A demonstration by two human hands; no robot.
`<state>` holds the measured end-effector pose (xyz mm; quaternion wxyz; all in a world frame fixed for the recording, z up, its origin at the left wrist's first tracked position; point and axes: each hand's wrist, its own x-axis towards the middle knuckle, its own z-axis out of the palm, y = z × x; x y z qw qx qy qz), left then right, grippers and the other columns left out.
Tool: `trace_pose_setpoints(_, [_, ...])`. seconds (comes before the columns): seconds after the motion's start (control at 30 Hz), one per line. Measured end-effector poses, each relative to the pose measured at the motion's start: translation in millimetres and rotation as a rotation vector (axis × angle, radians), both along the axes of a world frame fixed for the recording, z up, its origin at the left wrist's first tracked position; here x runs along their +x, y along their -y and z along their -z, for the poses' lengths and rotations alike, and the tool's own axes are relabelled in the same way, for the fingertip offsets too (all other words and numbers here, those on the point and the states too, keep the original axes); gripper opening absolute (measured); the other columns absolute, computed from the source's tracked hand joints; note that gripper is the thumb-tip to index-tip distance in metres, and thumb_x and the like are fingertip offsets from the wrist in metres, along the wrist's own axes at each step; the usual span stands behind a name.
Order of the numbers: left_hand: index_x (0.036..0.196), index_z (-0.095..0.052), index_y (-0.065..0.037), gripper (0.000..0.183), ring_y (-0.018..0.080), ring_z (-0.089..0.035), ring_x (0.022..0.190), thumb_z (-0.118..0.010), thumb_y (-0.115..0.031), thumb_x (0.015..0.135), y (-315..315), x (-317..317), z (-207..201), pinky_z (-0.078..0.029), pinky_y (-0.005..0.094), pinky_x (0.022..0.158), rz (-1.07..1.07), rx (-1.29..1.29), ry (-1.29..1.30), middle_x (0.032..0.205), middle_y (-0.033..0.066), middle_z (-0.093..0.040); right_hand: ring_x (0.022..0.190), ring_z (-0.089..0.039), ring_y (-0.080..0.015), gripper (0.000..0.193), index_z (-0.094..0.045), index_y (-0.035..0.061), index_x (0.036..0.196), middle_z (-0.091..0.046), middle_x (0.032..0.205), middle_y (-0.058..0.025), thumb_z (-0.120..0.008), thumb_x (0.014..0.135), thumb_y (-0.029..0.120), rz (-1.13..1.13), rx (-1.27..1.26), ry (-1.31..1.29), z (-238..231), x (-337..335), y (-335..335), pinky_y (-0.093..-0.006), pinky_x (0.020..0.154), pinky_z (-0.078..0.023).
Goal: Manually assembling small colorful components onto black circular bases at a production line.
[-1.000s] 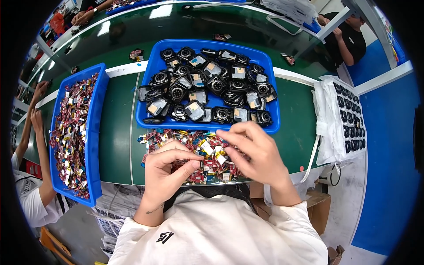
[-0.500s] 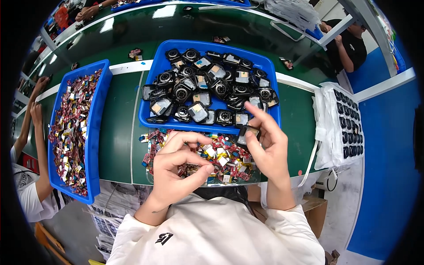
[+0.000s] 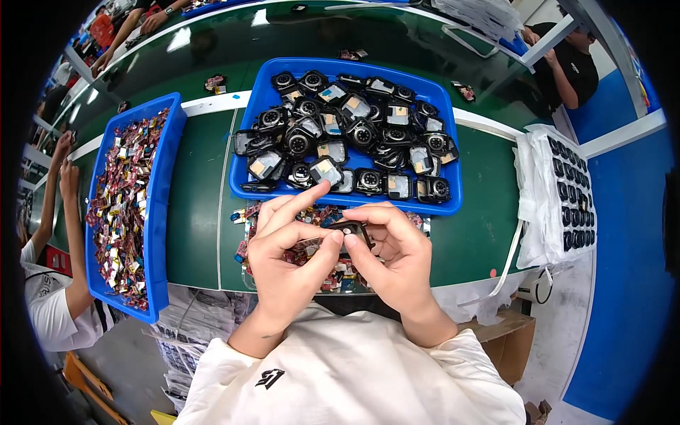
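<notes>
My right hand (image 3: pixel 392 258) grips a black smartwatch case (image 3: pixel 360 232) in front of my chest, its thumb on the near side and its fingers curled behind. My left hand (image 3: pixel 290 248) meets it there, thumb and index finger pinched together at the case's left edge. What that pinch holds is too small and covered to make out. Below both hands, a clear tray of small red, white and yellow electronic parts (image 3: pixel 327 282) is partly hidden. Just beyond stands a blue tray (image 3: pixel 453 191) heaped with black smartwatch cases (image 3: pixel 363 133), some face down, some showing their hollow inside.
At left, a long blue bin (image 3: pixel 157 212) is filled with small red electronic parts (image 3: pixel 122 219). A white holder with rows of black watch cases (image 3: pixel 570 184) stands at right. Several loose parts (image 3: pixel 214 83) lie on the green table (image 3: pixel 195 191). Co-workers' arms show at the left and far edges.
My right hand has come left and nearer with the watch case, from the blue tray's near edge. My left hand has risen slightly, and both now meet at the case.
</notes>
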<state>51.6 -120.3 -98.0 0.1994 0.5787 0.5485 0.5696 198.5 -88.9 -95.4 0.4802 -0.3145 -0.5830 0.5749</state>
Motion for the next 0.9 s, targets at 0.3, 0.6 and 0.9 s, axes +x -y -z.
trace_pose_setpoints(0.3, [0.071,-0.07,-0.003,0.007,0.0239,-0.054,0.1,-0.075,-0.003,0.066,-2,-2,1,-0.041,0.0364,0.092,0.027,-0.049,0.055,0.115,0.0112,-0.068,0.087,-0.064,-0.0111,0.02,-0.063,-0.0021,0.106,-0.06,0.105,-0.0085,-0.061,0.087,-0.004,0.021,0.069,0.017,4,-1,0,-0.0226,0.07,-0.057])
trace_pose_setpoints(0.6, [0.083,-0.073,-0.002,0.015,0.0207,-0.063,0.089,-0.077,0.0,0.069,3,8,-6,-0.048,0.0317,0.081,0.022,0.004,0.009,0.105,0.0114,-0.071,0.092,-0.064,-0.0128,0.017,-0.062,-0.0063,0.101,-0.06,0.106,-0.0115,-0.061,0.084,-0.01,0.16,0.147,-0.073,8,3,-4,-0.0206,0.075,-0.055])
trace_pose_setpoints(0.9, [0.083,-0.073,-0.002,0.017,0.0171,-0.06,0.072,-0.078,0.001,0.067,12,0,-14,-0.046,0.0278,0.066,0.064,-0.022,-0.101,0.08,0.0067,-0.069,0.098,-0.063,-0.0182,0.022,-0.054,-0.0048,0.099,-0.063,0.103,-0.0167,-0.061,0.081,-0.014,0.069,0.039,-0.168,6,12,-10,-0.0271,0.077,-0.055])
